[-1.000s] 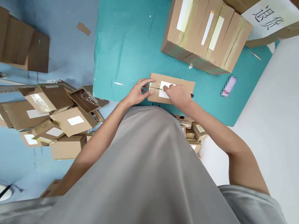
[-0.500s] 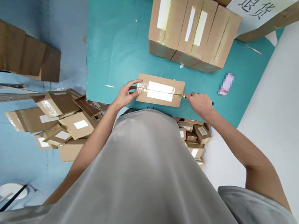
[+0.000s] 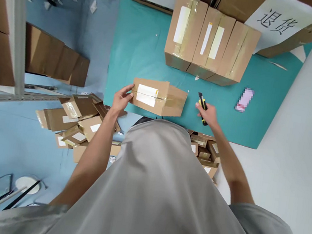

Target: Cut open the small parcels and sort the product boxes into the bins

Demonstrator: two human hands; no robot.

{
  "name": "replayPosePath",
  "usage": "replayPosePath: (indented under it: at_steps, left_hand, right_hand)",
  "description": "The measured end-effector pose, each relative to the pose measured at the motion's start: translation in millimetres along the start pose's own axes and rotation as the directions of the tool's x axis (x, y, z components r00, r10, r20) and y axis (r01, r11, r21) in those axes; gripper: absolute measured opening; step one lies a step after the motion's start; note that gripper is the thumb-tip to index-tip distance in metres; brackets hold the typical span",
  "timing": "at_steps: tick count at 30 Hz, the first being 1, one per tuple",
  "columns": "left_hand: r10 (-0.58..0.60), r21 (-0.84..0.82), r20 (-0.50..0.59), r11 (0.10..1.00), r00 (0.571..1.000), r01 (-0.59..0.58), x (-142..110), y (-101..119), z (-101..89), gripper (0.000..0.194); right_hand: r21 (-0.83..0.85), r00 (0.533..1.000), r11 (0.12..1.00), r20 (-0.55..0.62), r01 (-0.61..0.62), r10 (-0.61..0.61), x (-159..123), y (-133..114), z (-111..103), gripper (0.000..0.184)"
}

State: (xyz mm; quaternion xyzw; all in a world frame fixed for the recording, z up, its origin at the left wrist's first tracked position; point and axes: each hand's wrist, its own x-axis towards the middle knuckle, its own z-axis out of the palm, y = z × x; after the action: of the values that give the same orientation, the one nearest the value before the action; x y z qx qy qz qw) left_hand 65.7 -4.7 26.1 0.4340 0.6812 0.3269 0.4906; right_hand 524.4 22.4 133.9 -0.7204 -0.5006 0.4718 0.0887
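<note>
On the green table top [image 3: 142,48] near my body is a taped cardboard box [image 3: 173,96], tilted so that its right end face shows. A slit runs along its top through the white label [image 3: 146,95]. My left hand [image 3: 122,97] grips the left end of this box between thumb and fingers. Apart from the box, to its right, my right hand [image 3: 209,114] is closed around a black and yellow box cutter [image 3: 202,106], which points up and to the left.
Three upright taped boxes [image 3: 210,43] stand at the back, before larger cartons, one with a paper sign [image 3: 281,20]. A blurred-out pink item [image 3: 244,99] lies on the right. Flattened and opened boxes [image 3: 81,121] are heaped on the floor at left, near a shelf rack [image 3: 16,29].
The cutter slid rightward along the box's seam, then came off the box to its right. The box has tilted, showing its right end. My view has shifted too.
</note>
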Motion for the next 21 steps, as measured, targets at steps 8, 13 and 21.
replayPosePath:
  at_steps: [8, 13, 21]
  left_hand:
    - [-0.038, 0.039, 0.003, 0.999, 0.999, 0.038, 13.8, -24.7, -2.0, 0.09]
    - [0.025, -0.04, 0.218, 0.999, 0.976, -0.017, 20.9, -22.7, 68.8, 0.11]
    - [0.049, -0.005, 0.308, 0.999, 0.95, -0.05, 24.3, 19.7, 81.8, 0.079]
  right_hand:
    - [0.446, 0.992, 0.891, -0.046, -0.083, 0.116, -19.6, -36.6, 93.2, 0.048]
    - [0.314, 0.959, 0.949, -0.263, -0.021, 0.108, -45.2, -48.7, 50.1, 0.05]
    - [0.299, 0.954, 0.95, -0.248, -0.091, 0.17, -66.1, -37.7, 53.0, 0.061]
